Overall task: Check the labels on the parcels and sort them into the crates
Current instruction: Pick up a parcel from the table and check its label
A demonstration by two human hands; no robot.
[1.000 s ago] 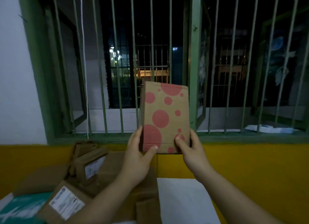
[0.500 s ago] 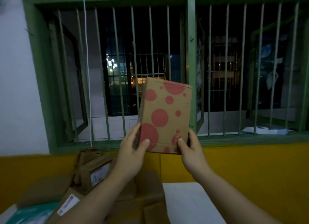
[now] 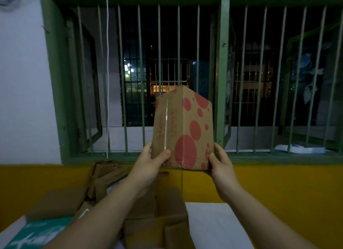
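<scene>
Head view – left hand (image 3: 148, 163) and right hand (image 3: 220, 165) both grasp spotted parcel (image 3: 185, 129) upright

Brown parcel (image 3: 182, 129), red dots; green window bars (image 3: 221, 72); yellow lower wall (image 3: 278, 183); teal box (image 3: 35, 234).

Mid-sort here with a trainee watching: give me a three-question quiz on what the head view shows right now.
1. True or false: both hands grip the spotted parcel.
2. What does the parcel face toward the camera? A) one flat face B) a vertical edge between two faces C) a white label
3. Fill in: the other cardboard parcels lie to the person's ____.

Key
1. True: the left hand and right hand pinch its lower corners.
2. B: taped side left, spotted side right.
3. Left, below the barred window.
</scene>
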